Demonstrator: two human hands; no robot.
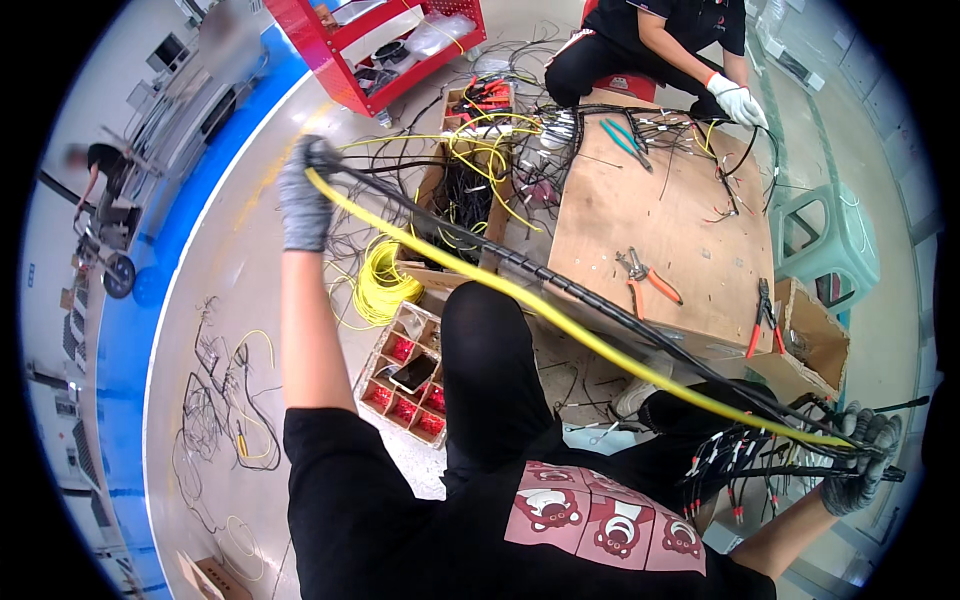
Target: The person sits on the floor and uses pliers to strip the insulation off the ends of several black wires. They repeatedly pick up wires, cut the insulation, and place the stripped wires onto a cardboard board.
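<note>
My left hand [305, 195], in a grey glove, is raised at the left and closed on one end of a yellow cable [480, 285] and a black spiral-wrapped cable bundle [540, 272]. Both stretch slantwise across my body to the lower right. There my right hand [862, 455], also gloved, is closed round their other end. Wire ends with red and white tips [740, 460] hang beside it. The fingers of my left hand are somewhat blurred. On the wooden board beyond lie orange-handled wire strippers [650, 280] and teal-handled pliers [627, 143].
A coil of yellow cable [385, 285] and a divided box of small red parts [405, 385] sit by my knee. Opposite, a co-worker's white-gloved hand [738, 100] handles wires. Red-handled cutters [765, 318] rest at the board's edge near a cardboard box [815, 335] and green stool [830, 240].
</note>
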